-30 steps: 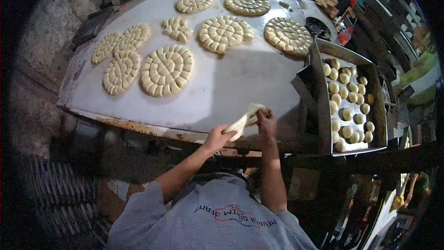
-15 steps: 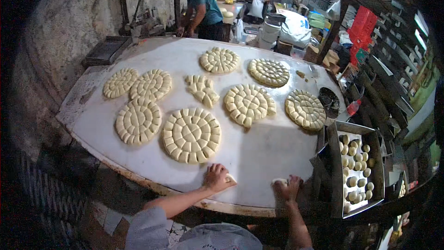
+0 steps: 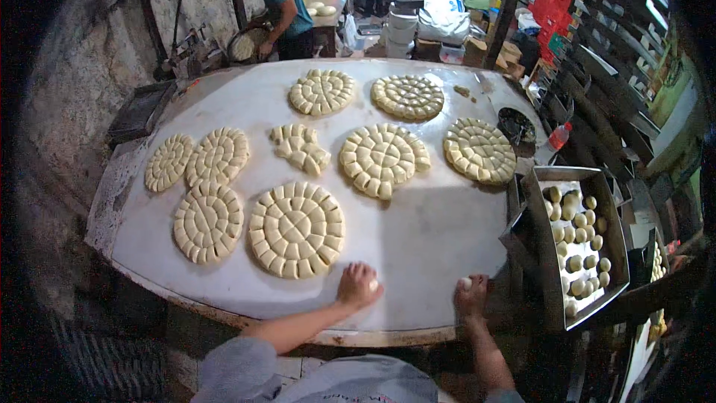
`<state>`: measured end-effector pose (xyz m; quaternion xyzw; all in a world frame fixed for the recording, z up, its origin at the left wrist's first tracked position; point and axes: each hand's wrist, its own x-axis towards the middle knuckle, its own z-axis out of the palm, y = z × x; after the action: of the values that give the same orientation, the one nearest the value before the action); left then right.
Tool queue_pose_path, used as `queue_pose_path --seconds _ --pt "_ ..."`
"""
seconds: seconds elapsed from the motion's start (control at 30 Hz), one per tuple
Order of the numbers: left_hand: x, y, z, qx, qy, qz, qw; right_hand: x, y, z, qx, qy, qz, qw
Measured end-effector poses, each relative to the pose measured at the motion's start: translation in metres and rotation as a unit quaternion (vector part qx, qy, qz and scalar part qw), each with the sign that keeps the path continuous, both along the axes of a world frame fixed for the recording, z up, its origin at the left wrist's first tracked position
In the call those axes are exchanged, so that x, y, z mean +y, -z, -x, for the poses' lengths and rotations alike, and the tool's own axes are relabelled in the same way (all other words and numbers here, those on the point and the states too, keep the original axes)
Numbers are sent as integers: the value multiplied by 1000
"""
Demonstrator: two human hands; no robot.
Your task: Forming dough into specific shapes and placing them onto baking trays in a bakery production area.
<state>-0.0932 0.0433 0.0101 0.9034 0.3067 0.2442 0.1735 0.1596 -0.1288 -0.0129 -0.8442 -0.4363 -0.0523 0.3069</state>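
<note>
My left hand [image 3: 359, 288] is cupped over a small dough piece [image 3: 374, 284] near the table's front edge, and a pale rounded bit of it shows beside the fingers. Farther right, my right hand [image 3: 471, 297] curls around another dough piece [image 3: 466, 282], which peeks out at the fingertips. Both hands rest on the white tabletop [image 3: 418, 254]. Just beyond my left hand lies a large round of dough [image 3: 297, 230] cut into segments. A smaller cut round [image 3: 209, 222] touches its left side or nearly so. The palms' undersides are hidden.
More cut dough rounds [image 3: 384, 158] and a loose dough cluster [image 3: 300, 148] lie across the table. At right stands a metal tray [image 3: 616, 283] with several dough balls. A red-capped bottle [image 3: 559, 136] and a dark round pan [image 3: 516, 126] sit behind it. Far left, a co-worker [image 3: 287, 11] stands.
The view has shifted. Both dough pieces, flatter and more exposed before, now show as small rounded bits within my more tightly curled hands. The co-worker's hands are now at a round container.
</note>
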Motion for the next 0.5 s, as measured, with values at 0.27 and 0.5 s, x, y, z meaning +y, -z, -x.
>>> queue_pose_path --seconds 0.27,0.5 --pt "-59 33 -97 -31 -74 111 991 66 9 31 8 -30 -39 999" --pt "-37 69 1 0 -189 -104 976 -9 12 -8 -32 -115 -32 992"
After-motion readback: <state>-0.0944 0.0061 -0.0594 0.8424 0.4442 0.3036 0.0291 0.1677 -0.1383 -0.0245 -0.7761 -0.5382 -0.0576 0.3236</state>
